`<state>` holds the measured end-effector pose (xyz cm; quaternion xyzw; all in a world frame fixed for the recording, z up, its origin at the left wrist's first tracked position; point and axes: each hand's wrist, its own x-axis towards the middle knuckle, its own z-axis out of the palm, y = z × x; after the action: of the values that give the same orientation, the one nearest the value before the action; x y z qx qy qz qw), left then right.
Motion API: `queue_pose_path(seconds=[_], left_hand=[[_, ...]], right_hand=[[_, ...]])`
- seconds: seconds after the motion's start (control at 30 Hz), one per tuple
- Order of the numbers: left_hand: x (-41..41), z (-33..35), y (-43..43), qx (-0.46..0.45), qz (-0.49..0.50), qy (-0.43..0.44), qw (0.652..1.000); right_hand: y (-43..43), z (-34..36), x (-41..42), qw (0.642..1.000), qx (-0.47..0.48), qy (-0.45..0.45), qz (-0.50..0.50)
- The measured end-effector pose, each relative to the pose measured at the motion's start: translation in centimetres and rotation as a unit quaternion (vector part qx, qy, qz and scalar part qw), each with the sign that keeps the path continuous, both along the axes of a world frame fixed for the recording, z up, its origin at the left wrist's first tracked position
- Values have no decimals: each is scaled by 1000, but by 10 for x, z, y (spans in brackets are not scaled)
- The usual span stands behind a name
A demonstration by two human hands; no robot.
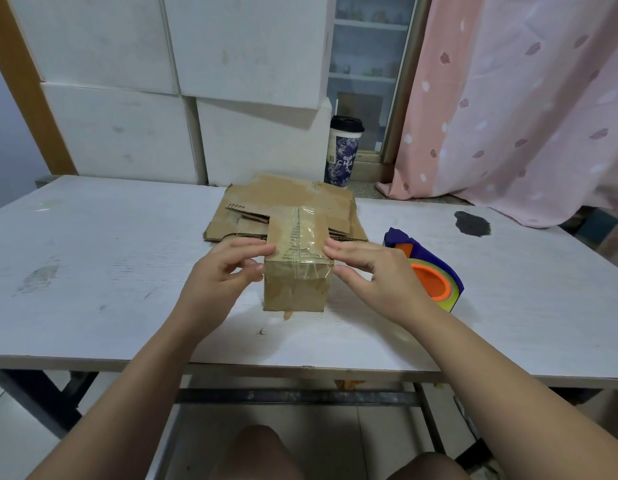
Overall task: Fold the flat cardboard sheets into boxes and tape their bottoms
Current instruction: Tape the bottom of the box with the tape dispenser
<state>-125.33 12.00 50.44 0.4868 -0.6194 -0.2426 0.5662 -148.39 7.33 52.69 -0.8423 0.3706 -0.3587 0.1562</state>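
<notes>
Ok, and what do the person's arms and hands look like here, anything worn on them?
Nothing worn: the left hand and right hand are bare, no gloves, rings or watch. The left forearm and right forearm are bare too, no sleeve in view.

left hand (227, 271): bare, forearm uncovered to lower left
right hand (373, 275): bare, forearm uncovered to lower right
knees (262, 452): bare, bottom centre
</notes>
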Motion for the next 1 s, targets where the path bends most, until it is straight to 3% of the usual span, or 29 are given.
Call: queue_pose_path(seconds=[0.13, 0.27, 0.43, 0.67, 0.9, 1.0], left_hand=[[6, 1, -6, 1, -16, -32, 999], [5, 1, -10, -25, -27, -119, 992], [-1, -3, -16, -43, -27, -133, 990], [-3, -7, -22, -108, 11, -200, 974], [-8, -6, -33, -123, 11, -261, 957], [-11, -1, -34, -102, -29, -176, 979]], right_hand=[[-1, -1, 2, 1000, 14, -20, -3], [-1, -7, 7, 997, 30, -73, -18], [-2, -20, 13, 991, 43, -126, -3], [-9, -35, 26, 989, -32, -144, 2], [-18, -41, 21, 988, 5, -151, 18], [-17, -42, 19, 991, -9, -131, 31]])
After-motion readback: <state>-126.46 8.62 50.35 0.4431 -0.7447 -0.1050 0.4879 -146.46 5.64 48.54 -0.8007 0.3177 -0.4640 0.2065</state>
